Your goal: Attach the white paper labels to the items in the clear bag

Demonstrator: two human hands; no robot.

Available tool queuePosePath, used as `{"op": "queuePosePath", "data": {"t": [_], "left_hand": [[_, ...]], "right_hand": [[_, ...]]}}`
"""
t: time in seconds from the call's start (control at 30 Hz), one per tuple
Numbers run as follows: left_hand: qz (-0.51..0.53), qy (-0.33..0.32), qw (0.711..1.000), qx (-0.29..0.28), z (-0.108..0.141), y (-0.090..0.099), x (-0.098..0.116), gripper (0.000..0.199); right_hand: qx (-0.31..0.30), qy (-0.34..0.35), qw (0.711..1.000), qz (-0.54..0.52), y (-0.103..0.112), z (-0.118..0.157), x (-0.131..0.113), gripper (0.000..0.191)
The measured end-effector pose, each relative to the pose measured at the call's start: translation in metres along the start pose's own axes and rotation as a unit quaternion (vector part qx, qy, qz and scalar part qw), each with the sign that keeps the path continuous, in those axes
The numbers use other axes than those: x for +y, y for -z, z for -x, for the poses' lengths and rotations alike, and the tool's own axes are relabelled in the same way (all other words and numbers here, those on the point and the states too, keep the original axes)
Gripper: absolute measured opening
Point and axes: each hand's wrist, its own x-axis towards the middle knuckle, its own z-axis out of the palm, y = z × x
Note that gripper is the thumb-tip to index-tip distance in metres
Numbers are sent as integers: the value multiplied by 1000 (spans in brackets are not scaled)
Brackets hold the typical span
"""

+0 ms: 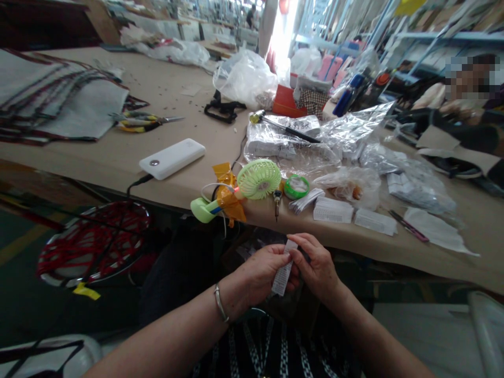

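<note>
A narrow white printed label strip is held over my lap, just off the table's front edge. My left hand grips it with the thumb on top. At its upper end, the thumb and fingers of my right hand pinch the same strip. Beyond my hands, on the table, lie a fanned bundle of paper strips and two stacks of printed labels. A green-rimmed tape roll sits behind them. Left of it, a pointed metal-tipped tool lies at the edge.
A green fan is taped at the table edge, near a white power bank. Pliers lie farther left. Plastic-wrapped packs and clear bags cover the right side. A red-strapped round stool stands below. Another person sits at right.
</note>
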Motion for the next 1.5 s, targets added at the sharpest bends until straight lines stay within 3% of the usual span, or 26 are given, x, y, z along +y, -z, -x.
{"op": "queuePosePath", "data": {"t": [0.17, 0.3, 0.53, 0.77, 0.87, 1.1, 1.27, 1.5], "left_hand": [[2, -7, 1000, -8, 0, 1, 0, 18], [4, -14, 1000, 3, 3, -1, 1, 18], [-10, -60, 998, 27, 4, -1, 2, 21], [-62, -105, 990, 66, 5, 2, 3, 21], [-105, -155, 977, 100, 3, 7, 5, 18], [-226, -263, 914, 209, 1, 22, 18, 12], [-284, -319, 873, 235, 0, 24, 25, 14], [-349, -341, 839, 240, -4, 27, 28, 18]], "right_hand": [[1, 8, 1000, -13, -1, 1, -1, 26], [12, -75, 991, -109, -1, 0, -2, 32], [-19, -241, 906, -347, -7, -5, -1, 19], [-34, -258, 880, -398, -14, -17, -8, 19], [-33, -235, 885, -402, -18, -26, -10, 18], [-11, -181, 939, -293, -24, -42, -5, 15], [13, -173, 954, -246, -24, -48, -6, 13], [23, -149, 968, -199, -23, -51, -6, 11]]}}
